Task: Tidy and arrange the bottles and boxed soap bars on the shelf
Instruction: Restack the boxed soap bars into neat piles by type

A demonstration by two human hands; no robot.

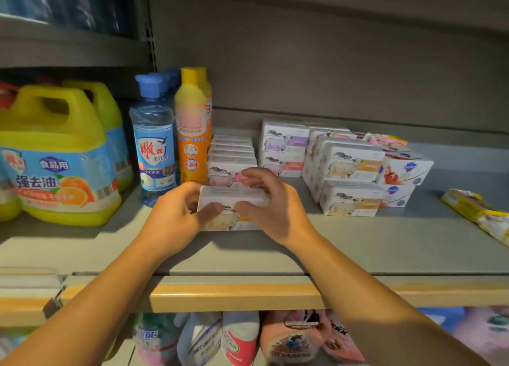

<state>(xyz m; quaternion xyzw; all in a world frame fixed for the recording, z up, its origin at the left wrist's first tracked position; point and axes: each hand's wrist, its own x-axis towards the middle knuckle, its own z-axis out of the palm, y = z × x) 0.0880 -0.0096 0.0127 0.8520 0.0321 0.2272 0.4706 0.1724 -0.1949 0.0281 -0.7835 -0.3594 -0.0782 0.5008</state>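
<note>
Both forearms extend forward, converging. Left hand and right hand grip one soap box between curled fingers, thumbs on its front.

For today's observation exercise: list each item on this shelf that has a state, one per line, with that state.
Soap box: gripped by both hands.
Left hand: holding the box.
Right hand: holding the box.
Blue-capped bottle: upright, capped.
Orange bottle: upright, capped.
Yellow jug: upright.
Yellow packet: lying flat.
</note>
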